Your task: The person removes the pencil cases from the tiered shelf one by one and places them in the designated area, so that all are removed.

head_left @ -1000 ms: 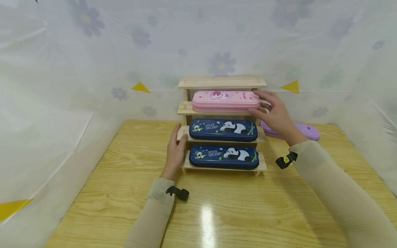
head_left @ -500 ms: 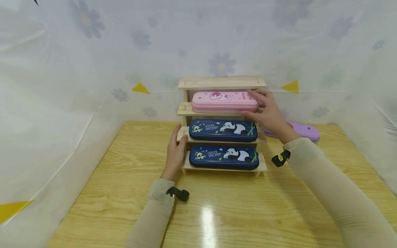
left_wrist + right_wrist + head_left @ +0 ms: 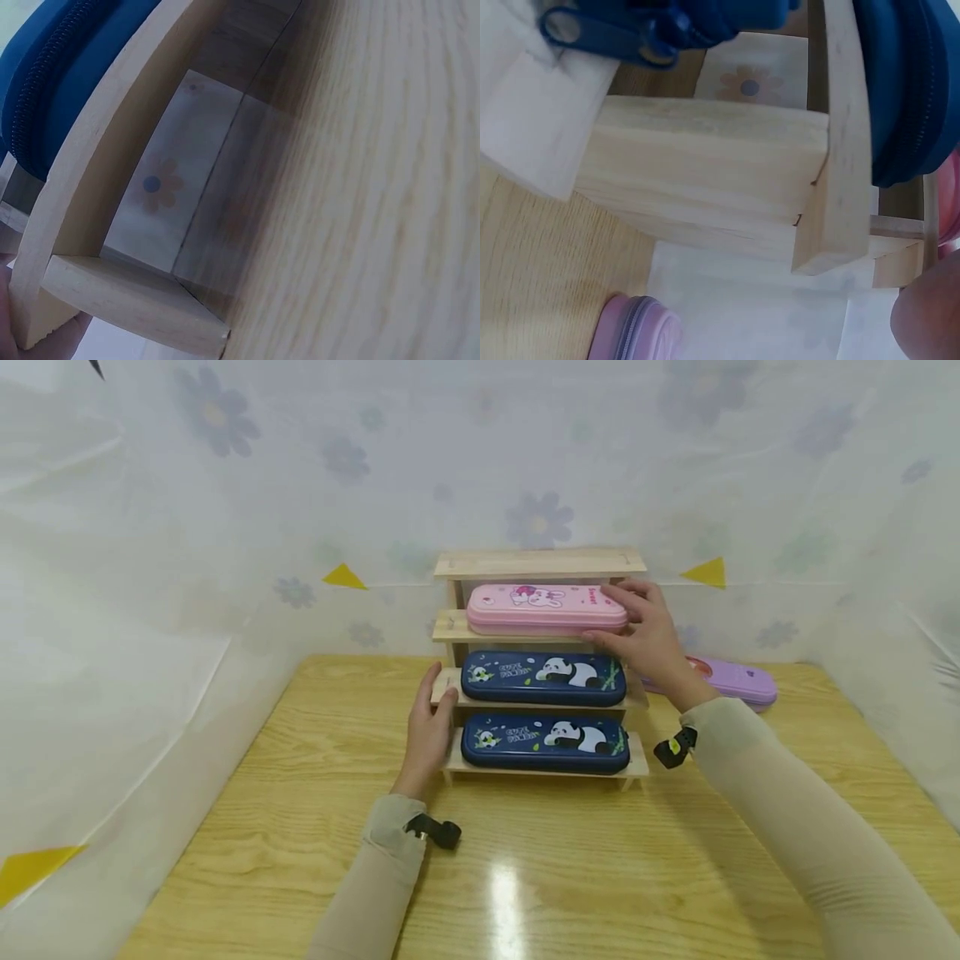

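A stepped wooden rack (image 3: pixel 540 562) stands at the back of the table. On its second shelf from the top lies a pink rabbit pencil case (image 3: pixel 525 610). My right hand (image 3: pixel 651 639) pinches that case's right end, thumb low in front and fingers over the lid. Two dark blue panda pencil cases, an upper one (image 3: pixel 517 681) and a lower one (image 3: pixel 517 745), fill the shelves below. My left hand (image 3: pixel 427 735) grips the rack's left side beside the upper panda case; in the left wrist view its fingers (image 3: pixel 64 341) show partly behind the wood.
A purple pencil case (image 3: pixel 738 683) lies on the table right of the rack, partly behind my right forearm. White flowered sheeting (image 3: pixel 420 468) encloses the back and sides. The wooden table (image 3: pixel 330 877) extends in front of the rack.
My right hand has moved left, further over the pink pencil case's right end. The case has shifted very slightly left. My left hand stays on the rack.
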Demonstrator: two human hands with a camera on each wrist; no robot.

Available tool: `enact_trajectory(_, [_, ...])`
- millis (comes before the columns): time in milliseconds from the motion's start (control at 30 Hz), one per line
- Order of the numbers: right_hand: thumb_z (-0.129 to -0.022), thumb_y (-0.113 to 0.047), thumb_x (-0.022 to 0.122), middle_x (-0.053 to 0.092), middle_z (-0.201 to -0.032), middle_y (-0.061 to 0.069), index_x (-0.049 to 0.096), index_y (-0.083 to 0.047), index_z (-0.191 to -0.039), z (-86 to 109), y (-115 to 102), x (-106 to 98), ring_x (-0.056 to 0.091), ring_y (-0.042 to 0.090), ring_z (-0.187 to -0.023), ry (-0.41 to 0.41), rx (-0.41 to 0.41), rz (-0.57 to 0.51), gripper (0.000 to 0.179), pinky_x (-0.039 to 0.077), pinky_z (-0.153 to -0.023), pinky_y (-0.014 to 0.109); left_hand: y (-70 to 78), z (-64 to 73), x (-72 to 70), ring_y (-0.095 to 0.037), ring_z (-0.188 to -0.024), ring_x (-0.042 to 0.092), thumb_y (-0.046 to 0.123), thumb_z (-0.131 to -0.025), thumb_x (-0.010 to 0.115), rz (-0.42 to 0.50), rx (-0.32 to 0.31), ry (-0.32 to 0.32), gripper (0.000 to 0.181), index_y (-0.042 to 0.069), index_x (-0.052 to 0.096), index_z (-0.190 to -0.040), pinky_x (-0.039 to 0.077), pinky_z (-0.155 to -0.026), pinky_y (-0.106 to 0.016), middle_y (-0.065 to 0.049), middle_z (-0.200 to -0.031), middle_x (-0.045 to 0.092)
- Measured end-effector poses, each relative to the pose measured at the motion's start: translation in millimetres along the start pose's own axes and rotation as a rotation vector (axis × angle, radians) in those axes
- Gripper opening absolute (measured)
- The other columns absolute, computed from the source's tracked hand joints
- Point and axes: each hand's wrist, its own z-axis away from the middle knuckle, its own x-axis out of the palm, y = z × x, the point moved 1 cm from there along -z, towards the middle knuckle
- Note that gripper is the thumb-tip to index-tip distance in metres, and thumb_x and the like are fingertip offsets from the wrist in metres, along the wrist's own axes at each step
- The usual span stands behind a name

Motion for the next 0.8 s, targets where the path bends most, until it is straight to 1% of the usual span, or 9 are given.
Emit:
enact_trajectory(100, [-0.081, -0.028, 0.083, 0.031, -0.147, 0.004, 0.052, -0.016, -0.145, 2.3, 1.8, -1.4, 0.043, 0.028, -0.120, 0.015, -0.011, 0.005, 0.072, 0.047, -0.094, 0.033, -0.1, -0.9, 1.1, -0.023, -0.141, 0.031, 0.038, -0.103, 0.050, 0.005, 0.004, -0.008, 0.058, 0.025, 0.030, -0.156, 0.024, -0.114, -0.045, 0.004, -0.157, 0.032])
enact_trajectory(233, [-0.081, -0.028, 0.082, 0.034, -0.149, 0.003, 0.053, -0.018, -0.145, 4.1, 2.9, -2.9, 0.038, 0.025, -0.130, 0.029, -0.023, 0.011, 0.070, 0.044, -0.102, 0.043, 1.4, -1.0, 1.8, -0.020, -0.137, 0.037, 0.040, -0.103, 0.050, 0.006, -0.001, -0.007, 0.058, 0.028, 0.032, -0.156, 0.028, -0.113, -0.045, 0.005, -0.155, 0.035])
enact_trajectory(300, [-0.082, -0.027, 0.082, 0.038, -0.148, 0.004, 0.056, -0.018, -0.143, 4.7, 3.3, -3.3, 0.036, 0.023, -0.132, 0.040, -0.037, 0.005, 0.067, 0.041, -0.105, 0.044, 1.5, -0.9, 1.9, -0.021, -0.132, 0.042, 0.042, -0.102, 0.050, 0.005, -0.001, -0.002, 0.057, 0.029, 0.032, -0.155, 0.031, -0.111, -0.046, 0.006, -0.154, 0.036])
enact_trajectory(400, [-0.083, -0.024, 0.081, 0.041, -0.146, 0.003, 0.058, -0.018, -0.140, 7.3, 3.4, -5.2, 0.036, 0.021, -0.134, 0.056, -0.051, -0.002, 0.062, 0.038, -0.107, 0.043, 1.3, -0.9, 2.5, -0.021, -0.127, 0.045, 0.043, -0.102, 0.050, -0.002, 0.004, 0.006, 0.057, 0.030, 0.034, -0.155, 0.033, -0.109, -0.046, 0.006, -0.153, 0.038])
enact_trajectory(500, [-0.083, -0.023, 0.081, 0.043, -0.145, 0.002, 0.059, -0.018, -0.139, 9.3, 4.4, -7.5, 0.037, 0.019, -0.134, 0.062, -0.065, -0.005, 0.061, 0.038, -0.107, 0.041, 1.0, -1.7, 3.6, -0.023, -0.123, 0.047, 0.043, -0.101, 0.051, -0.003, 0.008, 0.008, 0.058, 0.029, 0.034, -0.155, 0.034, -0.108, -0.048, 0.006, -0.152, 0.039])
enact_trajectory(700, [-0.082, -0.019, 0.082, 0.045, -0.144, 0.005, 0.059, -0.015, -0.139, 12.7, 7.0, -14.0, 0.039, 0.021, -0.132, 0.058, -0.104, 0.011, 0.061, 0.037, -0.108, 0.040, 0.5, -2.3, 5.5, -0.019, -0.131, 0.042, 0.044, -0.101, 0.050, -0.016, 0.008, 0.011, 0.057, 0.031, 0.034, -0.154, 0.032, -0.110, -0.047, 0.007, -0.153, 0.037])
enact_trajectory(767, [-0.082, -0.018, 0.082, 0.045, -0.144, 0.005, 0.059, -0.014, -0.139, 14.3, 7.1, -16.6, 0.040, 0.022, -0.131, 0.055, -0.114, 0.023, 0.062, 0.037, -0.109, 0.040, 0.0, -2.4, 5.4, -0.019, -0.131, 0.043, 0.044, -0.101, 0.050, -0.020, 0.007, 0.010, 0.056, 0.032, 0.034, -0.154, 0.033, -0.109, -0.046, 0.008, -0.153, 0.037])
enact_trajectory(800, [-0.081, -0.018, 0.083, 0.046, -0.143, 0.005, 0.059, -0.013, -0.139, 15.0, 7.1, -17.8, 0.041, 0.023, -0.131, 0.055, -0.118, 0.030, 0.062, 0.037, -0.109, 0.039, -0.3, -2.5, 5.4, -0.020, -0.128, 0.045, 0.044, -0.101, 0.050, -0.020, 0.007, 0.010, 0.056, 0.032, 0.034, -0.154, 0.035, -0.108, -0.047, 0.007, -0.153, 0.038])
